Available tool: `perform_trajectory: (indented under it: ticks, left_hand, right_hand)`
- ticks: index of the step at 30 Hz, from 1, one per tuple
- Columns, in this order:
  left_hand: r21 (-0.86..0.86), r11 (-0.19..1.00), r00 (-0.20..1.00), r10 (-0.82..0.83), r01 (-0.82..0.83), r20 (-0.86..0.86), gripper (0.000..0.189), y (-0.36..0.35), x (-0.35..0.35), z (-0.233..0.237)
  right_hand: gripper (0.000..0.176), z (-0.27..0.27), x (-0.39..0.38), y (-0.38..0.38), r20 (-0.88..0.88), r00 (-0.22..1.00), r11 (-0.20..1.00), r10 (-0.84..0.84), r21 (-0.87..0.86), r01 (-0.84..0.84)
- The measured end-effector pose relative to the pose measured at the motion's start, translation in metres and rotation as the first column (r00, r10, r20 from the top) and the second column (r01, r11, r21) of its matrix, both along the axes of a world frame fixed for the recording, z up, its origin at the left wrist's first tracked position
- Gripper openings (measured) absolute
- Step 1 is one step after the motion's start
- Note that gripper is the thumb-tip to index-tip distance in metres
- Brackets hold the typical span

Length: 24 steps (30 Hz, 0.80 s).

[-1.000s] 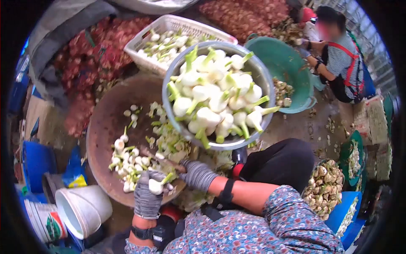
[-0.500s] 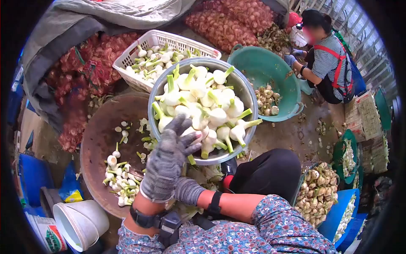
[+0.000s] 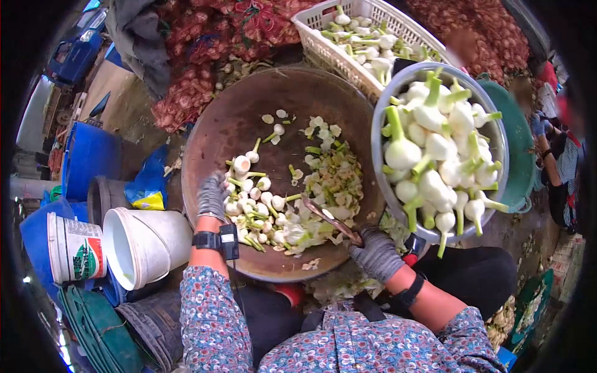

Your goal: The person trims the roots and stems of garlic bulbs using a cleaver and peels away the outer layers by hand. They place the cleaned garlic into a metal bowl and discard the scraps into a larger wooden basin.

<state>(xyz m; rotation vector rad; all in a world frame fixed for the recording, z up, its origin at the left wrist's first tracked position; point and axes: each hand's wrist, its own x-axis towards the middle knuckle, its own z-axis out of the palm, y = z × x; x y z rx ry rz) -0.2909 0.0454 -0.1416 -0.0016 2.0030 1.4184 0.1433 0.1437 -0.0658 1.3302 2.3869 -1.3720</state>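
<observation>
Far left, a white bucket (image 3: 177, 242) lies tipped beside the wide brown basin (image 3: 249, 102). Left hand (image 3: 212, 196), gloved in grey, is at the basin's left side, next to the small bulbs (image 3: 241, 165); its fingers are blurred and partly hidden, so whether they are open, closed or gripping a bulb cannot be told. The small bulbs form a loose heap in the left and lower part of the basin, white, mostly with short green stalks; judged largely stripped and cut back, though the finish of each one cannot be checked. To their right, pale scraps (image 3: 336, 180) and cut green bits lie spread along the basin's right side, evidence of a fair amount of trimming done. Knife (image 3: 329, 219) points up and left over these scraps, its handle in the right hand (image 3: 376, 253), fingers closed around it. Beyond the basin, a white crate (image 3: 336, 65) holds more white bulbs with stalks. At right, a metal bowl (image 3: 401, 217) is heaped above its rim with larger bulbs (image 3: 438, 148), skins apparently off, green stalks long on many; whether these count as finished or await further cutting is unclear. Farther right, a green tub (image 3: 519, 174) stands partly behind the bowl, near another person (image 3: 550, 165).
</observation>
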Motion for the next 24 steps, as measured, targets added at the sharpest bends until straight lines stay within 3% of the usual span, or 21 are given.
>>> perform_trajectory:
  ticks: [1,2,4,5,8,9,11,13,14,15,16,17,18,20,21,22,24]
  left_hand:
    - [-0.106,0.994,0.999,-0.04,0.04,0.002,0.034,0.002,-0.006,-0.017]
    - [-0.162,0.974,0.958,-0.191,0.158,-0.214,0.033,0.001,-0.008,-0.035]
    - [-0.336,0.879,0.679,-0.475,0.339,-0.56,0.03,-0.001,-0.005,-0.065]
    - [-0.441,0.842,0.733,-0.507,0.31,-0.453,0.036,0.014,0.008,-0.05]
    - [-0.627,0.75,0.437,-0.647,0.213,-0.625,0.044,0.039,-0.002,-0.066]
    - [-0.683,0.688,0.441,-0.707,0.247,-0.553,0.05,0.053,-0.007,-0.064]
    - [-0.675,0.682,0.392,-0.724,0.281,-0.568,0.042,0.072,-0.013,-0.066]
    - [-0.818,0.411,0.254,-0.909,0.403,-0.331,0.044,0.076,-0.045,-0.11]
    - [-0.565,0.586,0.403,-0.81,0.582,-0.425,0.044,0.079,-0.026,-0.096]
    - [-0.454,0.664,0.498,-0.747,0.595,-0.44,0.043,0.08,-0.015,-0.096]
    - [-0.421,0.725,0.693,-0.672,0.545,-0.26,0.036,0.083,-0.014,-0.103]
    - [-0.681,0.54,0.521,-0.811,0.494,-0.265,0.035,0.085,-0.016,-0.113]
    - [-0.883,0.329,0.344,-0.915,0.335,-0.21,0.035,0.088,-0.02,-0.114]
    - [-0.958,0.094,-0.072,-0.99,0.269,-0.117,0.037,0.083,-0.015,-0.106]
    - [-0.91,0.275,0.227,-0.951,0.31,-0.21,0.04,0.085,0.006,-0.08]
    - [-0.901,0.396,-0.022,-0.914,0.177,-0.406,0.04,0.061,-0.012,-0.12]
    - [-0.93,-0.129,0.157,-0.968,0.344,0.193,0.045,0.105,0.047,-0.013]
  right_hand:
    - [0.033,0.0,-0.002,0.003,0.01,1.0,1.0,0.016,-0.001,-0.016]
    - [0.033,-0.002,-0.004,0.005,0.022,0.999,1.0,0.031,-0.004,-0.031]
    - [0.035,-0.018,-0.007,0.003,-0.017,1.0,1.0,-0.006,-0.009,0.006]
    - [0.035,-0.018,-0.01,0.005,-0.004,1.0,1.0,-0.001,-0.006,0.001]
    - [0.043,-0.025,-0.017,0.008,0.035,0.998,0.998,0.048,-0.047,-0.046]
    - [0.048,-0.041,-0.012,0.004,0.025,0.998,0.997,0.054,-0.048,-0.052]
    - [0.056,-0.044,-0.01,0.013,0.016,0.999,0.999,0.032,-0.005,-0.032]
    - [0.053,-0.032,-0.019,0.017,0.028,0.999,1.0,0.026,-0.015,-0.025]
    - [0.048,-0.026,-0.02,0.025,0.032,0.998,0.998,0.045,-0.046,-0.044]
    - [0.045,-0.023,-0.02,0.027,0.077,0.996,0.997,0.033,-0.067,-0.027]
    - [0.043,-0.023,-0.024,0.03,0.103,0.994,0.996,0.03,-0.088,-0.021]
    - [0.04,-0.023,-0.026,0.035,0.108,0.993,0.994,0.042,-0.107,-0.03]
    - [0.038,-0.026,-0.027,0.036,0.111,0.993,0.997,0.039,-0.072,-0.031]
    - [0.036,-0.034,-0.026,0.03,0.099,0.993,0.998,0.06,-0.013,-0.059]
    - [0.036,-0.033,-0.027,0.028,0.077,0.995,0.998,0.061,-0.017,-0.059]
    - [0.037,-0.032,-0.028,0.026,0.052,0.997,0.998,0.062,-0.021,-0.061]
    - [0.037,-0.031,-0.027,0.021,0.056,0.997,0.995,0.058,-0.08,-0.054]
